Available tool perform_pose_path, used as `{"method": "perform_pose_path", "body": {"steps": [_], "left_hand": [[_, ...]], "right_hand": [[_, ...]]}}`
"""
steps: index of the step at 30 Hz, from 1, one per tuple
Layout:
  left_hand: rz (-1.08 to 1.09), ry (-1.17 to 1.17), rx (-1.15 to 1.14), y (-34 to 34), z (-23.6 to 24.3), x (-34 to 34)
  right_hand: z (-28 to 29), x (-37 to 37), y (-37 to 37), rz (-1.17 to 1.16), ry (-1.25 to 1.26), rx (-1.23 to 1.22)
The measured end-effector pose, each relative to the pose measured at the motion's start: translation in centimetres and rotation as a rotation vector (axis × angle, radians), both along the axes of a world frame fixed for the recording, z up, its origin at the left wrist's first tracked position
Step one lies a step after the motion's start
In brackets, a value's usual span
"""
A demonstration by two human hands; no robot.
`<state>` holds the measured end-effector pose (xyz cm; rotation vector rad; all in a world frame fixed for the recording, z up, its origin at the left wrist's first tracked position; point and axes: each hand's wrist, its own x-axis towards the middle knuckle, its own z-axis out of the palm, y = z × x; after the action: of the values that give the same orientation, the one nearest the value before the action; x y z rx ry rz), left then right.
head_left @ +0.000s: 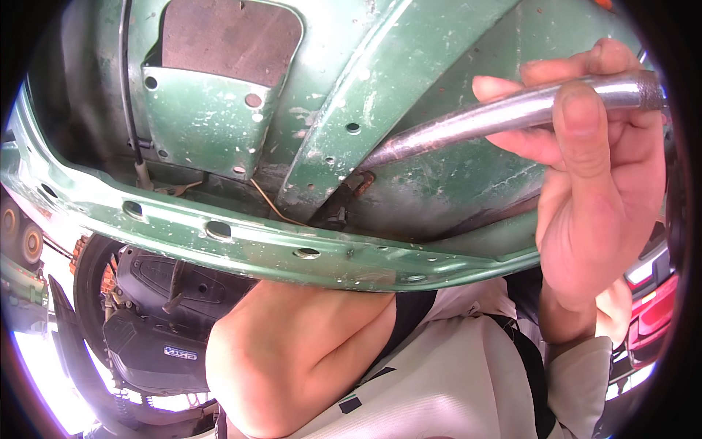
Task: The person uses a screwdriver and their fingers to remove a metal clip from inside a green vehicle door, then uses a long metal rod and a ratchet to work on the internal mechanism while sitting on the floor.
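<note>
A shiny, slightly curved metal bar [468, 121] slants across the underside of a green painted metal panel. My right hand [596, 175] is closed around its thicker outer end, thumb on the near side and fingers behind and beneath. That end has a rough, darker band. The bar narrows toward the left, where its tip meets the edge of a green rib [344, 121]; the exact contact is hidden. Just below the tip sits a small, dark, rusty metal part [360, 186]. My left hand does not appear.
A long green lip with holes [219, 230] curves across the middle. Upper left are a brown-backed opening [227, 40] and a black cable [128, 80]. Below are a black engine cover [164, 351], a bare bent limb [270, 358] and pale cloth [453, 373]. Something red [653, 314] stands at right.
</note>
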<state>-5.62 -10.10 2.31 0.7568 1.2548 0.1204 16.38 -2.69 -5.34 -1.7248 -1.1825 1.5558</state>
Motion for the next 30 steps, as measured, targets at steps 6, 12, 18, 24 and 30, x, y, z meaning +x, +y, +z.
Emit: {"method": "perform_pose_path", "body": {"steps": [6,12,18,24,30], "left_hand": [[0.028,0.06,-0.002,0.5,0.5,0.5],[0.028,0.024,0.009,0.2,0.2,0.5],[-0.153,0.034,-0.056,1.1,-0.2,0.6],[-0.019,0.056,0.013,0.6,0.0,0.8],[-0.032,0.016,-0.07,1.1,0.1,0.8]], "right_hand": [[0.7,1.3,2.1,0.055,-0.03,0.051],[0.1,1.1,1.6,0.143,0.01,-0.018],[-0.1,-0.6,-0.4,0.169,-0.039,0.015],[0.4,0.2,0.2,0.141,-0.054,0.04],[0.4,0.5,1.0,0.157,-0.059,0.036]]}}
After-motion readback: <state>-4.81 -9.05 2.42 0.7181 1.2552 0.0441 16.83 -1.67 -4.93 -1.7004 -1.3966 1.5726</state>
